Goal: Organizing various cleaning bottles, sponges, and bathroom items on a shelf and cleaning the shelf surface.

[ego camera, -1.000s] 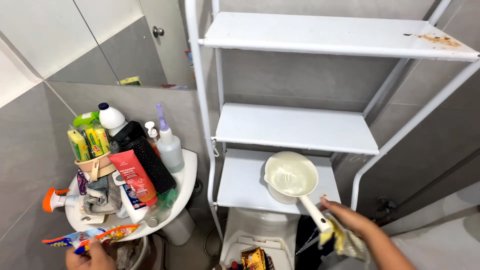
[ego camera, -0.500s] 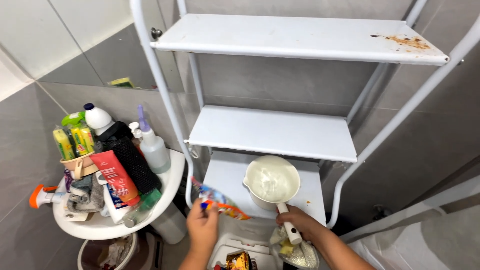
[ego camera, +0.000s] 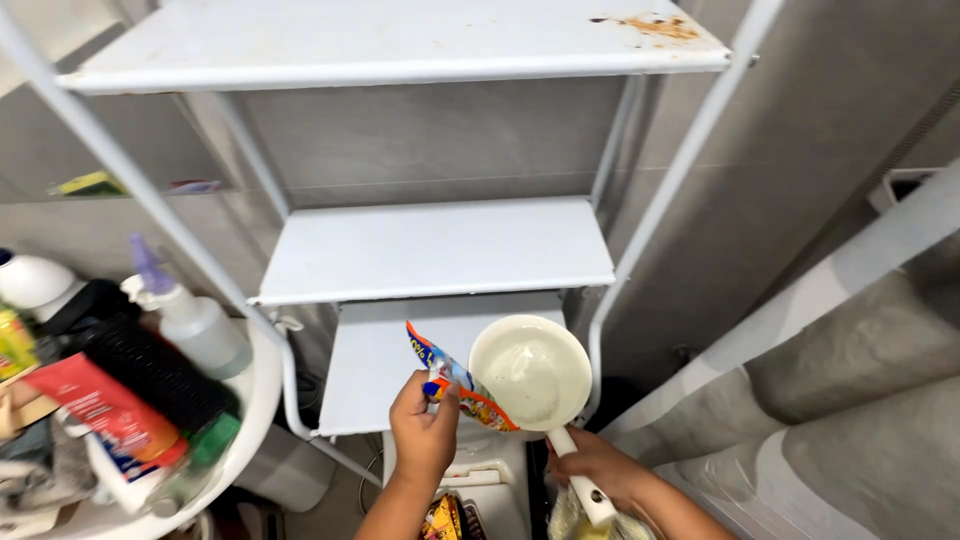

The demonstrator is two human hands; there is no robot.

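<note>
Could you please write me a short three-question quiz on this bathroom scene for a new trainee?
1. True or false: the left hand holds a colourful packet.
2. Which hand grips the white dipper by its handle?
3. What stands on the middle shelf of the white rack: A) bottles, B) nothing, C) towels?

Key: 1. True. 2. The right hand. 3. B; the spray bottle and red tube sit on the basin to the left.
</note>
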